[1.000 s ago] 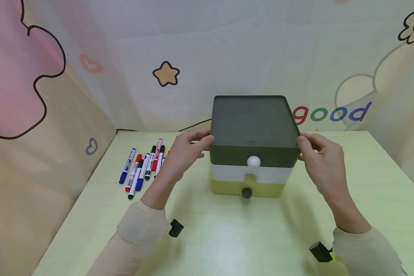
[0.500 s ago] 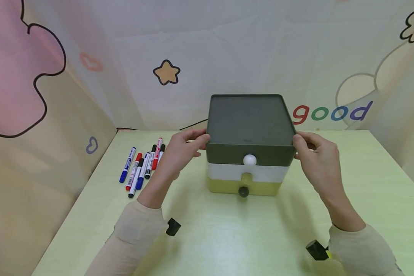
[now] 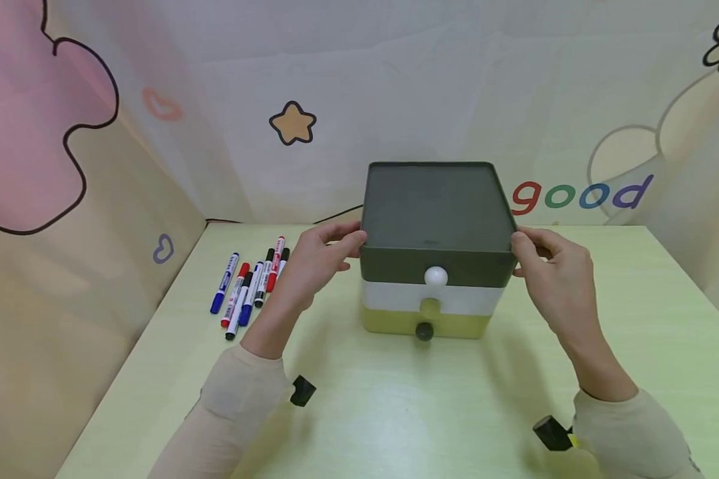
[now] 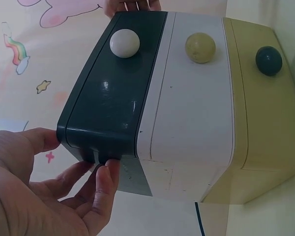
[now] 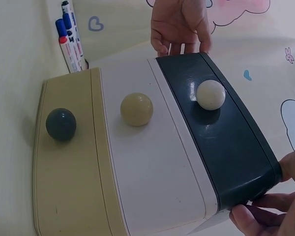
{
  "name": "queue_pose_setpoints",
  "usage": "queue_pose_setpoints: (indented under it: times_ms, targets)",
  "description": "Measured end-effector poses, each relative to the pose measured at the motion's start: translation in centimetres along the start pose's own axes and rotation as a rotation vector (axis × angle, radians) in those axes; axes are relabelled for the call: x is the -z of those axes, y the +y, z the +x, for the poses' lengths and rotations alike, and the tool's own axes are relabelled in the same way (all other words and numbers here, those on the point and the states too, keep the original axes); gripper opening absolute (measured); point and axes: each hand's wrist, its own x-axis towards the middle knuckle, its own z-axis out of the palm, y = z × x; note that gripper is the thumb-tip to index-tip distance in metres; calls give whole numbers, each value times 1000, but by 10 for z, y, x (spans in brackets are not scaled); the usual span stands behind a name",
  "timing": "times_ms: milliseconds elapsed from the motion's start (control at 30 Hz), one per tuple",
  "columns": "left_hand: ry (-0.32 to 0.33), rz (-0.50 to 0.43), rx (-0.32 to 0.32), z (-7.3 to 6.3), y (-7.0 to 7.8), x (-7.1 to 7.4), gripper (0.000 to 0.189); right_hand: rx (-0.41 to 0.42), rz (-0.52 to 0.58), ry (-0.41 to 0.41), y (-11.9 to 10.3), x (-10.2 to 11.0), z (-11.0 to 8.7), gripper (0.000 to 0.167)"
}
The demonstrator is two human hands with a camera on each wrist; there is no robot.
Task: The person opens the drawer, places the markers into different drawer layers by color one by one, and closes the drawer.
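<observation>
A small three-drawer box (image 3: 430, 298) stands on the table, with a dark green top tier, a white middle one and a yellow-green bottom one. Each drawer front has a round knob; the top knob (image 3: 435, 276) is white. At the box's left side, my left hand (image 3: 320, 263) grips the top tier, thumb at the upper edge and fingers against the side in the left wrist view. My right hand (image 3: 557, 279) holds the opposite side of the same tier, its thumb near the top corner. In the right wrist view, all three drawers (image 5: 152, 147) look closed.
Several whiteboard markers (image 3: 245, 293) with blue, red and black caps lie loosely on the table's left part; my left forearm partly covers the group. A printed cloth backdrop (image 3: 395, 100) rises behind the pale table (image 3: 395, 412).
The drawer box has shifted slightly left, both hands moving along with it and keeping their hold. The markers stay in place, with a little more of the group behind my left hand.
</observation>
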Motion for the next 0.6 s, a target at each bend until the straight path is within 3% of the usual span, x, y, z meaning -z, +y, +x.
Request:
queue_pose_setpoints:
  times_ms: [600]
  targets:
    - [36, 21, -17, -1, -1, -4, 38, 2, 34, 8, 2, 4, 8, 40]
